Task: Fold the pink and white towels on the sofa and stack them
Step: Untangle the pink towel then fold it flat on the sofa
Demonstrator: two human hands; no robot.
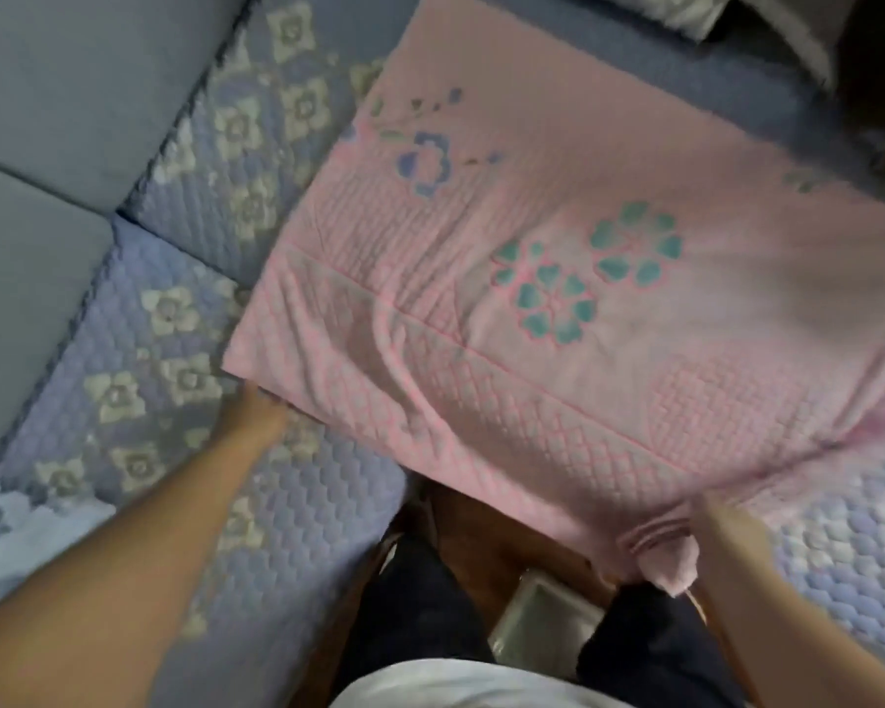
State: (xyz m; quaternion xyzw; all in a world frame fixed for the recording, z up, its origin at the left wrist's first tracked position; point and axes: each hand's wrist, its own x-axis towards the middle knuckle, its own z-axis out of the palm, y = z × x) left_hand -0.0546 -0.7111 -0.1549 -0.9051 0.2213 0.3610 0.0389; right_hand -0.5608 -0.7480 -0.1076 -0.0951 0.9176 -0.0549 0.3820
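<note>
A pink towel (558, 258) with teal and blue flower prints lies spread on the quilted sofa seat (149, 350). My left hand (256, 408) reaches under the towel's near left corner, with the fingers hidden by the cloth. My right hand (711, 523) pinches the near right corner, where the pink cloth bunches and hangs down. A white towel (26, 528) shows at the left edge, partly out of frame.
The blue sofa back cushions (62, 94) rise at the upper left. Below the sofa's front edge are my dark trousers (420, 605), a brown floor and a small pale box (542, 620). A dark object sits at the top right corner.
</note>
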